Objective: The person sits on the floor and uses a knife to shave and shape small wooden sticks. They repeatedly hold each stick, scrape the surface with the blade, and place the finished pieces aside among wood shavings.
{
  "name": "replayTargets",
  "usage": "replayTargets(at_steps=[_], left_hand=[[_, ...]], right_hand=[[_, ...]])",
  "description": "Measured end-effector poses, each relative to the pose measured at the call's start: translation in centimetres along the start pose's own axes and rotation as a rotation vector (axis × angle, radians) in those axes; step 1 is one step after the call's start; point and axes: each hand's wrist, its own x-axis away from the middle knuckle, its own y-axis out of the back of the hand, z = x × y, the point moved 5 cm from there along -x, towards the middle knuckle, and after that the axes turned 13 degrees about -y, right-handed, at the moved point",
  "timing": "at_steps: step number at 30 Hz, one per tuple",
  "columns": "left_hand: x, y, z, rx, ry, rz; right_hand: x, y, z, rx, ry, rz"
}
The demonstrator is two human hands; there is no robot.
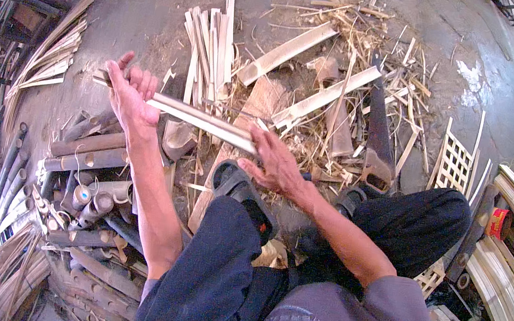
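Observation:
Across the middle lies a long pale bamboo strip point(199, 119) with a dark lengthwise line, held slantwise between my hands. My left hand point(132, 95) is around its far-left part, with fingers bent and partly apart; a short end of the strip sticks out past it. My right hand point(278, 164) is closed on the near-right end, which its fingers partly hide. Below the strip, a wooden board point(263, 102) lies on the floor by my sandalled foot point(242, 188). A bundle of split bamboo strips point(211, 51) lies just beyond.
Two wider split bamboo pieces point(288, 53) and a handsaw point(380, 123) lie among shavings ahead. Cut bamboo tubes point(87, 159) are piled at left, near fanned strips point(53, 58). A woven lattice panel point(456, 156) and curved strip bundles point(500, 290) stand at right.

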Motion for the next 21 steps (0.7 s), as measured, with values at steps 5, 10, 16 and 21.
replayTargets(at_steps=[5, 10, 16, 21], left_hand=[[-0.1, 2.0, 0.5, 0.428, 0.125, 0.358], [1.7, 0.6, 0.5, 0.162, 0.104, 0.307], [3.0, -0.4, 1.4, -0.102, 0.088, 0.293], [2.2, 1.3, 2.9, 0.103, 0.157, 0.124]], right_hand=[[0.4, -1.5, 0.1, -0.424, -0.252, 0.554], [2.1, -2.5, 0.7, -0.736, -0.504, 0.920], [2.8, -4.7, -1.4, -0.692, -0.555, 0.847], [2.2, -2.9, -2.6, -0.574, -0.425, 0.618]])
